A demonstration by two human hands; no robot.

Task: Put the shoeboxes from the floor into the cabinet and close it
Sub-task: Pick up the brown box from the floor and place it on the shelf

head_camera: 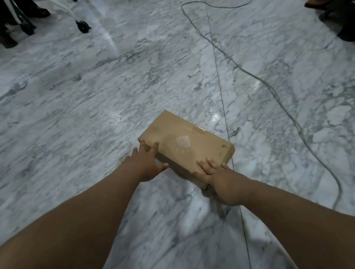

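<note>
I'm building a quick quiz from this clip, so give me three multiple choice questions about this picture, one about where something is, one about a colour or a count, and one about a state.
1. Where does the shoebox lie?
A. On the marble floor
B. On a cabinet shelf
C. On a chair

2. How many shoeboxes are in view?
A. Three
B. One
C. Two

3. What is the right hand doing?
A. Hanging idle away from the box
B. Holding a cable
C. Resting on the near right corner of the box, fingers on the lid

Answers:
1. A, the brown box sits flat on the veined grey-white floor.
2. B, only one cardboard box shows.
3. C, its fingers lie across the lid at that corner, while the left hand reaches the box's left end with spread fingers.
</note>
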